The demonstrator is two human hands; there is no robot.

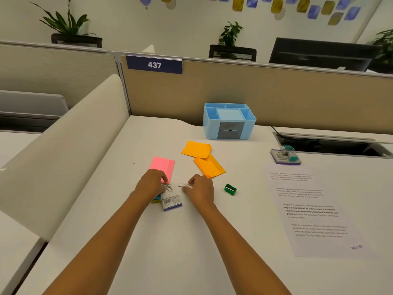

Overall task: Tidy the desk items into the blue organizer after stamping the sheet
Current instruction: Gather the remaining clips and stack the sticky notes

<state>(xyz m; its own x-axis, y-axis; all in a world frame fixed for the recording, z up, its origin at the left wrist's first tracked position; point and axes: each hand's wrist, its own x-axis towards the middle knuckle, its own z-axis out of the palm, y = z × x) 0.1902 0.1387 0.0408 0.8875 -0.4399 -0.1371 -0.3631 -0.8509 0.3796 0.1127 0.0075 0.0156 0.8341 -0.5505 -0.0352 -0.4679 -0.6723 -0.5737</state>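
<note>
**Operator:** Where are the paper clips (167, 187) lying?

**Checker:** On the desk (191, 241), in front of the blue organizer (209, 129) and well apart from it. The left hand (151, 184) is curling narrow fingers onto them; whether it is gripping cannot be told. The right hand (201, 188) is pinching a single clip (182, 185).

**Operator:** Surroundings?

**Checker:** A small box (171, 202) is lying just beside the hands. The printed sheet (314, 209) is lying to the right.
</note>
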